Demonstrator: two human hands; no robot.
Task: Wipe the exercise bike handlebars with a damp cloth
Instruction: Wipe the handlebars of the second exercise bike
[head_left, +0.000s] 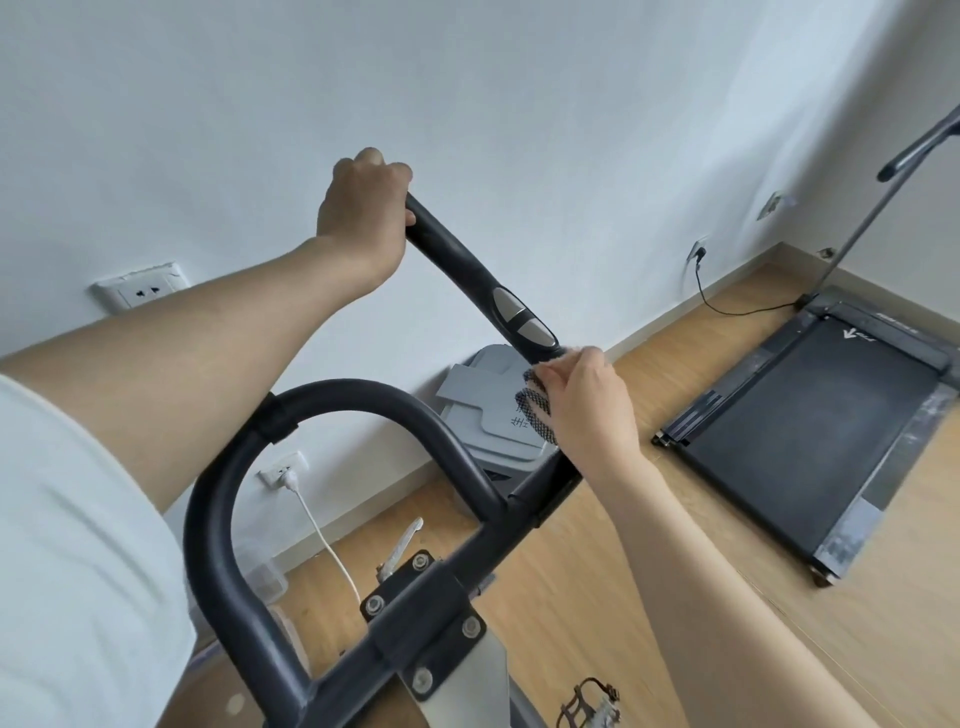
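Note:
The exercise bike's black handlebar (457, 265) rises from the lower centre toward the wall, with a silver pulse sensor (522, 318) set in its grip. My left hand (363, 208) is closed around the top end of this grip. My right hand (587, 405) holds a dark mesh-patterned cloth (535, 413) wrapped around the bar just below the sensor. A second curved handlebar loop (332, 402) arches in front, nearer to me. The bar section under my right hand is hidden.
A bolted clamp plate (423, 613) joins the bars to the stem. A folded treadmill (810, 436) lies on the wooden floor at right, its cable plugged into the wall. A grey lidded bin (493, 410) stands by the wall. A pedal (589, 704) shows below.

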